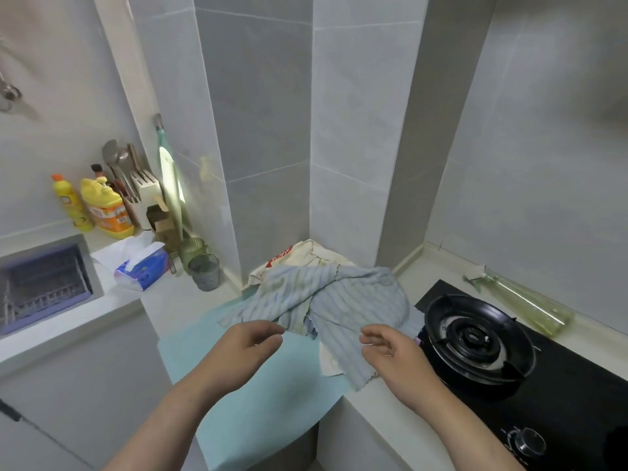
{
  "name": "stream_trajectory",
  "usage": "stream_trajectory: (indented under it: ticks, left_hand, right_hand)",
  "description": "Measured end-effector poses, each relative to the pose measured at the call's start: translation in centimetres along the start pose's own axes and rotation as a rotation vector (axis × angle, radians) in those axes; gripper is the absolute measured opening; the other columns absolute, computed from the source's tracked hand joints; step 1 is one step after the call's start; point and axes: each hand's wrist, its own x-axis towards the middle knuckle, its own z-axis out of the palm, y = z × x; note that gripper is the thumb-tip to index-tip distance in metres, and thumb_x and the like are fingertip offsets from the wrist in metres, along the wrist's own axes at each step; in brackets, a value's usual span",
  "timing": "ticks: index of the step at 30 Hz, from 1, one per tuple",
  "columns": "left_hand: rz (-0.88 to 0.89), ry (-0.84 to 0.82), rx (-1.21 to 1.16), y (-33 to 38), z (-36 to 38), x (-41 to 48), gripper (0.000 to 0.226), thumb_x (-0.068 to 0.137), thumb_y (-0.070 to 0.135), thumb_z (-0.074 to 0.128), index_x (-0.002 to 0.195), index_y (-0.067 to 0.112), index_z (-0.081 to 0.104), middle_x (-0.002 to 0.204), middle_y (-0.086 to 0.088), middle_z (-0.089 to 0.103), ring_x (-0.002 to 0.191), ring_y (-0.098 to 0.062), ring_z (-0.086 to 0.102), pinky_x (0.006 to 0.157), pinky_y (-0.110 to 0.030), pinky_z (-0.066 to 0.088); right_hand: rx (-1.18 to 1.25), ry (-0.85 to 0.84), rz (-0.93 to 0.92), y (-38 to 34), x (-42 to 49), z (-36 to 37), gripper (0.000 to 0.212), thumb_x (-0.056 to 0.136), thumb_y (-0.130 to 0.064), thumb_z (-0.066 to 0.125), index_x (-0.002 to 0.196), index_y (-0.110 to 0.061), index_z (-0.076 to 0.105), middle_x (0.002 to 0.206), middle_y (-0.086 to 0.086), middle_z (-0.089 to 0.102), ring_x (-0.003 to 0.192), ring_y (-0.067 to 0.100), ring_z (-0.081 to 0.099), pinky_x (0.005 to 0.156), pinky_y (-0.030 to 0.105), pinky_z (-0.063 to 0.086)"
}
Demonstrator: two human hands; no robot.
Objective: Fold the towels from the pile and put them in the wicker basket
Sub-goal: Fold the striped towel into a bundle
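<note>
Reaching for blue striped towel (343,300) beside gas burner (475,338), left hand (244,346) and right hand (397,356) grip slack, empty; next probably needs pinching two corners.

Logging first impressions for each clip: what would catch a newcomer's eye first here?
A crumpled pile of blue-and-white striped towels sits mid-frame, partly on a pale blue mat, with the person's left hand and right hand at its near edge. Right beside the pile is a black round gas burner, and bright yellow detergent bottles stand at far left.
</note>
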Motion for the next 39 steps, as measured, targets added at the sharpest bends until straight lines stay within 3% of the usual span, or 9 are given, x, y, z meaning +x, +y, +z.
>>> stream_trajectory:
  ticks: [3, 7, 11, 15, 20, 25, 29, 34, 39]
  left_hand:
    - [0.01, -0.042, 0.012, -0.8, -0.8, 3.8, 0.014, 0.095, 0.031, 0.057, 0.096, 0.035, 0.07, 0.095, 0.018, 0.071, 0.086, -0.003, 0.065, 0.075, -0.029, 0.053]
    - [0.049, -0.124, 0.035, -2.9, -1.4, 9.3, 0.017, 0.094, 0.027, 0.055, 0.09, 0.024, 0.071, 0.094, 0.003, 0.07, 0.088, -0.02, 0.064, 0.081, -0.037, 0.051]
    - [0.08, -0.23, 0.067, -5.9, -2.1, 15.2, 0.019, 0.095, 0.025, 0.056, 0.084, 0.032, 0.069, 0.091, 0.016, 0.069, 0.084, -0.002, 0.062, 0.078, -0.027, 0.049]
    - [0.137, -0.303, 0.106, -8.0, -2.8, 21.3, 0.019, 0.096, 0.025, 0.053, 0.092, 0.041, 0.063, 0.104, 0.023, 0.067, 0.098, 0.006, 0.059, 0.088, -0.02, 0.045]
    - [0.198, -0.4, 0.11, -10.2, -2.4, 27.2, 0.03, 0.099, 0.028, 0.048, 0.077, 0.044, 0.06, 0.089, 0.026, 0.064, 0.094, 0.001, 0.059, 0.081, -0.023, 0.043]
    - [0.242, -0.444, 0.072, -12.0, -1.8, 29.9, 0.023, 0.1, 0.023, 0.048, 0.083, 0.033, 0.061, 0.083, 0.024, 0.064, 0.079, 0.015, 0.053, 0.07, -0.007, 0.037]
    - [0.275, -0.461, 0.1, -12.5, -2.0, 31.6, 0.028, 0.099, 0.026, 0.049, 0.084, 0.049, 0.054, 0.088, 0.032, 0.063, 0.088, 0.016, 0.053, 0.077, -0.001, 0.035]
    - [0.266, -0.451, 0.032, -12.5, -1.6, 32.1, 0.02, 0.099, 0.027, 0.05, 0.092, 0.042, 0.061, 0.103, 0.019, 0.064, 0.097, 0.001, 0.058, 0.082, -0.015, 0.041]
    - [0.242, -0.328, 0.082, -13.4, -0.4, 32.0, 0.021, 0.094, 0.022, 0.055, 0.115, 0.02, 0.062, 0.11, 0.012, 0.057, 0.105, -0.011, 0.054, 0.087, -0.025, 0.037]
  right_hand:
    - [-0.017, 0.011, 0.038, 0.1, 2.8, 0.4, 0.025, 0.091, -0.018, 0.063, 0.109, -0.035, 0.06, 0.111, -0.015, 0.064, 0.104, -0.002, 0.06, 0.077, 0.011, 0.045]
    - [-0.049, 0.017, 0.132, 1.3, 7.4, 2.0, 0.022, 0.092, -0.022, 0.062, 0.108, -0.036, 0.059, 0.113, -0.013, 0.062, 0.105, -0.002, 0.059, 0.081, 0.013, 0.045]
    - [-0.062, 0.034, 0.224, 2.4, 12.1, 4.6, 0.02, 0.093, -0.022, 0.061, 0.109, -0.033, 0.058, 0.115, -0.009, 0.061, 0.106, 0.002, 0.058, 0.087, 0.019, 0.047]
    - [-0.03, 0.141, 0.289, 2.5, 17.1, 7.0, 0.026, 0.093, -0.021, 0.061, 0.119, -0.024, 0.059, 0.115, -0.008, 0.061, 0.105, 0.005, 0.059, 0.098, 0.031, 0.049]
    - [0.195, 0.363, 0.485, 2.0, 24.0, 8.8, 0.011, 0.094, -0.012, 0.054, 0.1, -0.021, 0.055, 0.085, 0.001, 0.056, 0.071, 0.014, 0.053, 0.062, 0.026, 0.046]
    - [0.083, 0.481, 0.437, 2.2, 28.5, 10.2, 0.023, 0.092, -0.014, 0.05, 0.07, -0.011, 0.047, 0.063, 0.006, 0.046, 0.059, 0.018, 0.043, 0.059, 0.03, 0.038]
    - [0.065, 0.458, 0.413, 1.9, 29.1, 11.0, 0.026, 0.092, -0.017, 0.054, 0.068, -0.009, 0.047, 0.064, 0.007, 0.048, 0.06, 0.017, 0.044, 0.06, 0.028, 0.036]
    - [0.082, 0.536, 0.398, 1.7, 28.9, 12.2, 0.034, 0.088, -0.015, 0.058, 0.061, -0.017, 0.036, 0.058, 0.002, 0.037, 0.058, 0.017, 0.037, 0.061, 0.029, 0.031]
    - [0.046, 0.57, 0.326, 1.5, 26.2, 12.9, 0.024, 0.086, -0.015, 0.059, 0.069, -0.013, 0.042, 0.064, 0.005, 0.04, 0.061, 0.015, 0.038, 0.059, 0.028, 0.032]
